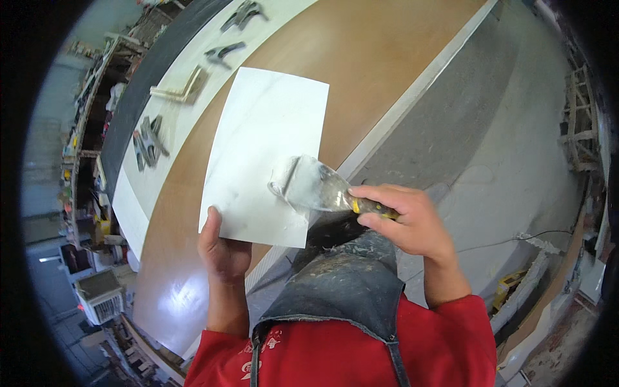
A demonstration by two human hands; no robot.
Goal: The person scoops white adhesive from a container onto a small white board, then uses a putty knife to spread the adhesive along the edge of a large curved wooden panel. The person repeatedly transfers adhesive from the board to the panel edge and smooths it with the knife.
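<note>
A white rectangular slab (258, 142) lies flat on a long brown board (361, 58). My left hand (222, 248) presses on the slab's near left corner, fingers flat against its edge. My right hand (406, 219) grips the yellow-and-black handle of a wide putty knife (316, 187). Its blade, smeared with white paste, rests on the slab's near right part. A ridge of white paste (284, 180) sits at the blade's front edge.
Several metal clamps (148, 142) and a wooden angle piece (184, 87) lie on a white strip at the board's far left. Grey concrete floor (503, 148) runs on the right. Shelves with clutter stand at the left. I wear a dark apron (342, 284) over red sleeves.
</note>
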